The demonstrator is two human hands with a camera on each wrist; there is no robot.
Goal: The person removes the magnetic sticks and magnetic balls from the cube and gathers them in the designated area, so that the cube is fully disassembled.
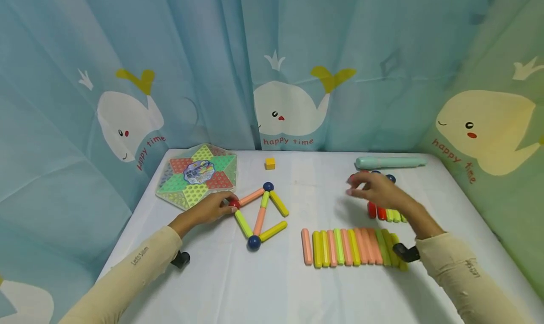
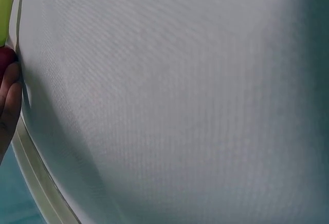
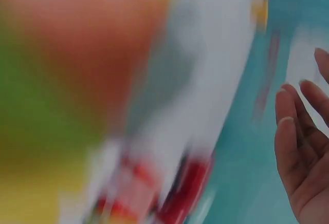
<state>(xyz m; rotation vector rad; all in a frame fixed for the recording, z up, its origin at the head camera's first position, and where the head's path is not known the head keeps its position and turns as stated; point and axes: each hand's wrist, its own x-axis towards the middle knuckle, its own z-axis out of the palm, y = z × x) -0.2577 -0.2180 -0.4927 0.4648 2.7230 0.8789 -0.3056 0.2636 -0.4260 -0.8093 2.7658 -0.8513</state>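
My left hand (image 1: 214, 208) pinches a red ball (image 1: 234, 204) at the left corner of a flat frame of magnetic sticks and balls; its fingers lie against that ball (image 2: 6, 57) in the left wrist view. From the ball run a coral stick (image 1: 251, 197) to a far blue ball (image 1: 268, 186) and a lime stick (image 1: 243, 224) to a near blue ball (image 1: 254, 242). A lime-and-coral line of sticks (image 1: 260, 220) joins the blue balls. Two yellow sticks (image 1: 279, 203) point rightward, their outer ends apart. My right hand (image 1: 376, 190), fingers loosely bent, hovers by red sticks (image 1: 372, 210).
A row of coral, yellow and lime sticks (image 1: 344, 247) lies at the near right. Blue balls (image 1: 391, 178) and lime sticks (image 1: 396, 215) are partly behind the right hand. Farther back are a mint tube (image 1: 391, 162), a yellow cube (image 1: 270, 163) and a star-patterned board (image 1: 178, 166).
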